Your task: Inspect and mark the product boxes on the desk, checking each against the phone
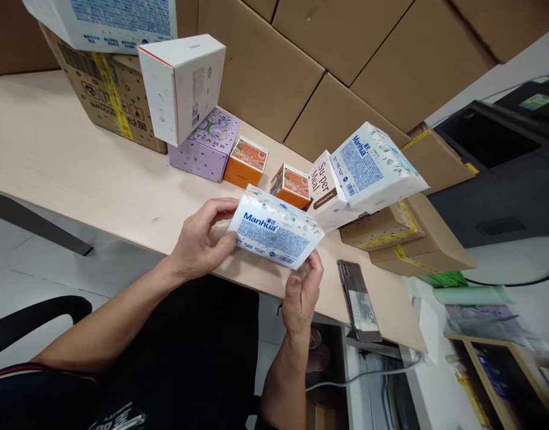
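Note:
A white and blue Manhua tissue pack (277,230) is held up above the table's front edge, slightly tilted. My left hand (207,239) grips its left end, thumb on the front face. At its lower right corner, my right hand (304,292) holds it with bent fingers. Just behind the pack are two small orange boxes, one at the left (246,161) and one at the right (291,185). The white Su-per Meal box (326,191) stands to the right, beside another Manhua pack (373,164) resting on boxes.
On the wooden table (135,203), a white box (185,86) sits on a purple box (203,149), beside a brown carton (117,101). A phone (358,301) lies at the right. Large cartons (265,65) line the back.

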The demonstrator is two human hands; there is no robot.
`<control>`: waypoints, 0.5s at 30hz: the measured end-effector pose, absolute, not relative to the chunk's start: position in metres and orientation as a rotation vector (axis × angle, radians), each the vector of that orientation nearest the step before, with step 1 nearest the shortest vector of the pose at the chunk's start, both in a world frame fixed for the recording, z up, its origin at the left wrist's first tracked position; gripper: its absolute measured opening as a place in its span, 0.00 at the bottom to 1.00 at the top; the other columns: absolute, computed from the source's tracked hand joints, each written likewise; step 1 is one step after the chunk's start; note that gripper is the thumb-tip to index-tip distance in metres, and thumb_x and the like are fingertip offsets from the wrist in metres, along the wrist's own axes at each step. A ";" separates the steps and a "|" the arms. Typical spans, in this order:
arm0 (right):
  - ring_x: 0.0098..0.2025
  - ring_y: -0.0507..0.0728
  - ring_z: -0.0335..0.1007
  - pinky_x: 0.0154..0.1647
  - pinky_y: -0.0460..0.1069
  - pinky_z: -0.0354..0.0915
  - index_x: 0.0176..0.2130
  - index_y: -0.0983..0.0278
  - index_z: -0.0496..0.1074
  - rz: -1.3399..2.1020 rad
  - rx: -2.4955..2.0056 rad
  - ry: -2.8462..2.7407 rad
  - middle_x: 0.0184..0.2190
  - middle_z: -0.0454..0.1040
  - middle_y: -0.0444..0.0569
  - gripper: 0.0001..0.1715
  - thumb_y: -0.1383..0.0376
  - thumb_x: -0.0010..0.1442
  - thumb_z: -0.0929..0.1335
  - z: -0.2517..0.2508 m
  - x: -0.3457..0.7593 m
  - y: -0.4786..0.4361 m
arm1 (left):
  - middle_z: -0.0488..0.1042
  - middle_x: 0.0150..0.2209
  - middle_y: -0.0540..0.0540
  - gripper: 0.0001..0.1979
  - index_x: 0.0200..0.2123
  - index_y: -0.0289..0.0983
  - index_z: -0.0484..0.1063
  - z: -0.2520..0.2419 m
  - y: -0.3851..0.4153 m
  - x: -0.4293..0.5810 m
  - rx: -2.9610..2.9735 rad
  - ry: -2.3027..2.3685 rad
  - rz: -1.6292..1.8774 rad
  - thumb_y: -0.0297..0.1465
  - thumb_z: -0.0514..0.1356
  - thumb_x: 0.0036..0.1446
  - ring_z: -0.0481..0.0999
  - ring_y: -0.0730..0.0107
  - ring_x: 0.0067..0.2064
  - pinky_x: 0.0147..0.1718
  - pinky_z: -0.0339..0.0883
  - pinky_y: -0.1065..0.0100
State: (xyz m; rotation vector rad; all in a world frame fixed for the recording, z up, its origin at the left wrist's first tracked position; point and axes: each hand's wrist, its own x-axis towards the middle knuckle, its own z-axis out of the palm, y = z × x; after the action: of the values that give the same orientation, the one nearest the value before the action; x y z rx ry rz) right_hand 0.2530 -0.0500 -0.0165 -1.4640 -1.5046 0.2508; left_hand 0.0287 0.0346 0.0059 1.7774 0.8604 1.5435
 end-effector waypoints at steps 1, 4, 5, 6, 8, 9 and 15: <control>0.75 0.70 0.54 0.69 0.72 0.59 0.69 0.63 0.57 0.247 -1.477 -1.510 0.72 0.56 0.68 0.43 0.39 0.70 0.57 -0.017 0.253 -0.050 | 0.75 0.56 0.39 0.20 0.56 0.41 0.69 0.004 0.035 0.028 1.793 0.870 1.568 0.30 0.63 0.60 0.77 0.56 0.57 0.58 0.75 0.51; 0.75 0.70 0.53 0.70 0.73 0.57 0.67 0.63 0.60 0.213 -1.518 -1.521 0.70 0.59 0.67 0.40 0.40 0.70 0.58 -0.017 0.253 -0.049 | 0.74 0.52 0.41 0.23 0.57 0.41 0.67 0.002 0.037 0.027 1.837 0.904 1.596 0.29 0.63 0.58 0.77 0.59 0.53 0.56 0.76 0.54; 0.75 0.70 0.54 0.70 0.73 0.57 0.66 0.63 0.60 0.208 -1.517 -1.523 0.69 0.60 0.66 0.39 0.40 0.70 0.58 -0.018 0.253 -0.049 | 0.73 0.51 0.41 0.25 0.59 0.42 0.66 0.003 0.038 0.027 1.862 0.902 1.595 0.29 0.62 0.58 0.77 0.60 0.52 0.55 0.76 0.55; 0.75 0.70 0.54 0.70 0.72 0.57 0.66 0.62 0.60 0.208 -1.517 -1.523 0.69 0.60 0.66 0.38 0.41 0.70 0.59 -0.018 0.254 -0.049 | 0.72 0.51 0.42 0.28 0.62 0.42 0.64 0.004 0.038 0.027 1.902 0.892 1.593 0.28 0.61 0.58 0.76 0.61 0.51 0.55 0.75 0.55; 0.75 0.70 0.54 0.70 0.72 0.58 0.66 0.62 0.60 0.216 -1.525 -1.517 0.69 0.60 0.66 0.38 0.42 0.70 0.60 -0.019 0.253 -0.049 | 0.70 0.52 0.42 0.33 0.67 0.45 0.61 0.008 0.038 0.026 2.019 0.867 1.584 0.27 0.60 0.58 0.73 0.60 0.53 0.54 0.74 0.56; 0.74 0.70 0.54 0.69 0.71 0.59 0.66 0.62 0.60 0.221 -1.536 -1.511 0.69 0.60 0.66 0.38 0.42 0.70 0.60 -0.019 0.253 -0.049 | 0.68 0.52 0.42 0.34 0.68 0.46 0.61 0.010 0.037 0.027 2.084 0.863 1.578 0.26 0.60 0.58 0.72 0.59 0.54 0.54 0.74 0.55; 0.73 0.69 0.57 0.69 0.70 0.60 0.64 0.62 0.65 0.201 -1.528 -1.487 0.68 0.64 0.64 0.35 0.44 0.69 0.62 -0.017 0.250 -0.050 | 0.58 0.58 0.38 0.24 0.61 0.43 0.72 0.014 0.035 0.031 2.388 0.981 1.415 0.30 0.62 0.61 0.66 0.52 0.59 0.54 0.73 0.52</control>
State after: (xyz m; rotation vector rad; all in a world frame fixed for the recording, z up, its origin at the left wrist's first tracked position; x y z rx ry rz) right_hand 0.2504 -0.0502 -0.0173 -1.5283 -1.4865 0.2008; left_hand 0.0308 0.0348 0.0137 2.3878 0.9805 1.4154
